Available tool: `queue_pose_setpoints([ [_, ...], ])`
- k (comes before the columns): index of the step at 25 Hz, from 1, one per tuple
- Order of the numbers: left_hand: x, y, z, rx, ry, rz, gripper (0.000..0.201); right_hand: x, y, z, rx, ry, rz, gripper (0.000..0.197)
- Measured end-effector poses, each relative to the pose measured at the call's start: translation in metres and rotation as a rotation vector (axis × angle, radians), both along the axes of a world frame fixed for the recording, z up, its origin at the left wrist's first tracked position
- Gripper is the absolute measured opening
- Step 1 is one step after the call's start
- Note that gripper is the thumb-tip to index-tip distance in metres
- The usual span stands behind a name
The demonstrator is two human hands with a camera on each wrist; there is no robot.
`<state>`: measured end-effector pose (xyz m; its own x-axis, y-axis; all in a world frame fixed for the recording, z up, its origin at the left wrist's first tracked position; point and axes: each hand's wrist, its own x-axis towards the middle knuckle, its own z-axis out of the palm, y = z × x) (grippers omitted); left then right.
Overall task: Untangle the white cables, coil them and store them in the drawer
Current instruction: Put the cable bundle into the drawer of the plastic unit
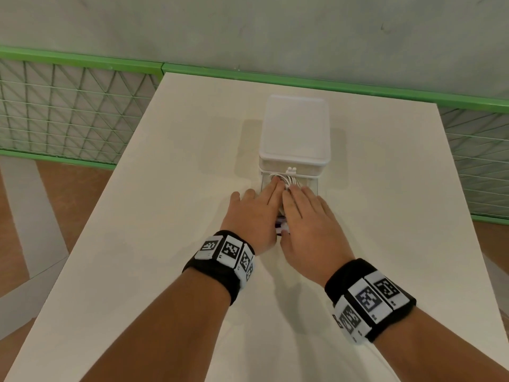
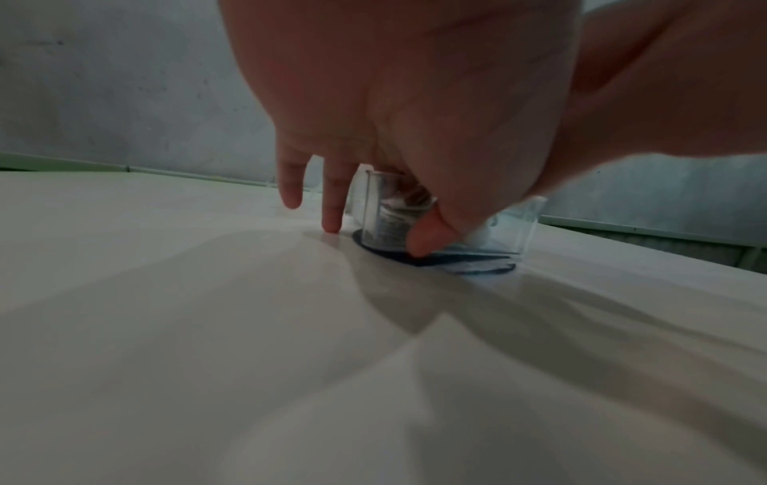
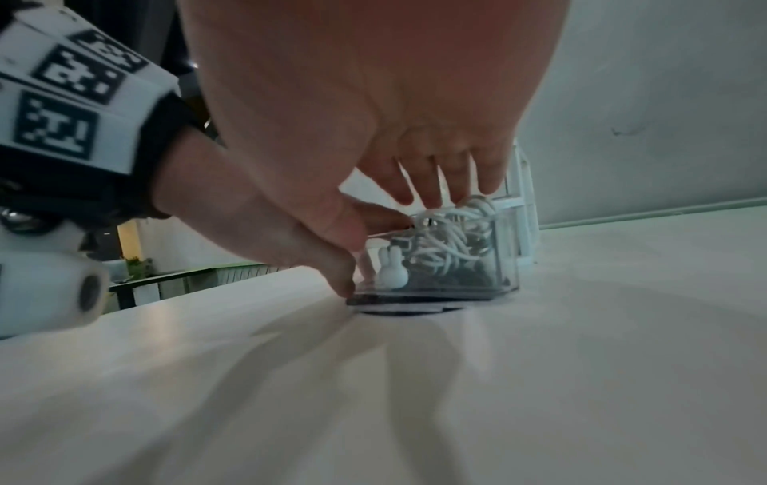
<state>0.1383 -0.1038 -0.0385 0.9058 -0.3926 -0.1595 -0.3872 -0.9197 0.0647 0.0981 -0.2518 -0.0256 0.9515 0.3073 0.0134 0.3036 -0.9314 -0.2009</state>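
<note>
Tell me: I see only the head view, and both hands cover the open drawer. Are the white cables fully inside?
Observer: In the right wrist view, the white cables lie in the clear plastic drawer, but their top loops rise above its rim.
Operator: Where is the right hand thumb?
Observer: Low at the drawer's front, beside a small white rabbit figure.
Operator: And the left hand?
Observer: Its thumb touches the drawer's front; one fingertip touches the white table outside it.

White table (image 1: 165,188) – green-framed mesh fence (image 1: 68,111) behind.
</note>
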Motion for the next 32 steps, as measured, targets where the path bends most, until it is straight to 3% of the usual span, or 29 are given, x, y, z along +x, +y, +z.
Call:
queue_pose_setpoints([
  [5, 0.012, 0.003, 0.009, -0.009, 0.117, -0.033, 0.092, -0.006, -0.014, -0.017, -0.071, 0.044, 0.08, 0.08],
  [8, 0.016, 0.008, 0.018, -0.058, 0.166, -0.062, 0.086, -0.007, -0.011, -0.019, -0.111, 0.039, 0.08, 0.079],
  [12, 0.004, 0.015, 0.021, -0.079, -0.151, -0.109, 0.049, -0.005, -0.01, -0.022, -0.11, 0.054, 0.091, 0.078],
  [14, -0.004, 0.017, 0.017, -0.122, -0.213, -0.098, 0.055, -0.006, -0.011, -0.024, -0.108, 0.041, 0.097, 0.078],
  [18, -0.005, 0.015, 0.005, 0.021, -0.177, -0.165, 0.076, -0.006, -0.01, -0.023, -0.101, 0.052, 0.092, 0.081],
  [23, 0.001, 0.009, 0.005, 0.109, -0.095, -0.132, 0.076, -0.007, -0.011, -0.023, -0.107, 0.045, 0.089, 0.076],
  [29, 0.01, 0.021, 0.011, -0.138, -0.109, -0.11, 0.061, 0.013, -0.001, -0.023, -0.103, 0.035, 0.03, 0.062],
  [32, 0.005, 0.029, 0.013, -0.313, -0.204, -0.061, 0.025, 0.03, -0.002, -0.019, -0.101, 0.016, -0.002, 0.055],
])
